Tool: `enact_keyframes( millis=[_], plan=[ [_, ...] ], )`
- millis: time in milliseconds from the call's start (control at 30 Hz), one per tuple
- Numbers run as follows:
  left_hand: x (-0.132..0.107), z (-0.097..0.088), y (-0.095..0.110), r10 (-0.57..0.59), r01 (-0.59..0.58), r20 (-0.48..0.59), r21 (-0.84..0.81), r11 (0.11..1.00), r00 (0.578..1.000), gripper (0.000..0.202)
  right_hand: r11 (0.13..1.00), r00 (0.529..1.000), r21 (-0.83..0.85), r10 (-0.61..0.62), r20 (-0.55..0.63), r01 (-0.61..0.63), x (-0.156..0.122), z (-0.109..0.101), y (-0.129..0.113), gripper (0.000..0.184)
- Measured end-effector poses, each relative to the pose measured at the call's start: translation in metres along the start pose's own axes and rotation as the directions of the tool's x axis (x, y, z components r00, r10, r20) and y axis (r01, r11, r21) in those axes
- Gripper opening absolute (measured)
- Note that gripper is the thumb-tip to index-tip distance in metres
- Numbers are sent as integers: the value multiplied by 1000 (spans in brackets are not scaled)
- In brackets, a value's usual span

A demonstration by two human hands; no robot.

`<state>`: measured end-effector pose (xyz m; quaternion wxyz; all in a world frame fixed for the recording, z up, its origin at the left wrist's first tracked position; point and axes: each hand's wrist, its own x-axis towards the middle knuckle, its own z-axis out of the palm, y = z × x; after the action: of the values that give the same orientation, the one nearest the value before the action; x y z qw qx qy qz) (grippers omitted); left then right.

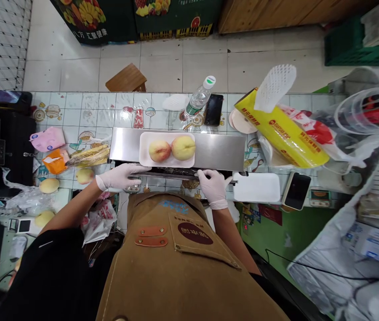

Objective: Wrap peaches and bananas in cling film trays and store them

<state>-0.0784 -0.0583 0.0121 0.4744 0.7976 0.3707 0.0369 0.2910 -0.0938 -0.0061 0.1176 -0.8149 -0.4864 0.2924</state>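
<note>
Brushed steel is filling the middle of the head view: a flat stainless-steel plate (219, 151) is sitting on a white tiled table (72, 107) printed with cartoon food. A white rectangular foam tray (146, 156) is lying on the plate, carrying two pink-and-cream peaches (183, 148) side by side. The flat steel is keeping the tray level, with bare metal open on both sides of it. The tray's near edge is running close to the plate's front edge, where a dark metal bar (176, 171) is showing.

The left hand (119, 177), in a white disposable glove, is reaching in with its fingers stretched nearly flat, fingertips (144, 168) at the tray's near left corner; I cannot tell whether they are pinching anything thin. The right hand (211, 187), gloved alike, is curling partly closed over the plate's front edge at the bar; its hold is unclear.

Room is narrowing in front, with a tan canvas apron (169, 263) close below the hands. Beyond the plate, a clear plastic water bottle (198, 100) and a black phone (213, 109) are lying on the table, with a long yellow printed package (285, 131) to the right.
</note>
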Motion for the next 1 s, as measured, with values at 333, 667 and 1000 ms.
enact_keyframes(
  millis=[333, 667, 1000],
  plan=[
    [8, 11, 19, -118, 118, -15, 190, 975, 993, 69, 999, 999, 12, -39, -6, 39, -2, 0, 0, 38],
    [40, 18, 2, -44, 38, 36, 158, 987, 998, 82, 999, 999, 29, -43, -7, 43, -4, 0, -1, 36],
    [25, 13, 1, 45, -48, 62, 45, 998, 997, 72, 990, 997, 117, -77, 28, 73, -7, -9, -3, 33]
  ],
)
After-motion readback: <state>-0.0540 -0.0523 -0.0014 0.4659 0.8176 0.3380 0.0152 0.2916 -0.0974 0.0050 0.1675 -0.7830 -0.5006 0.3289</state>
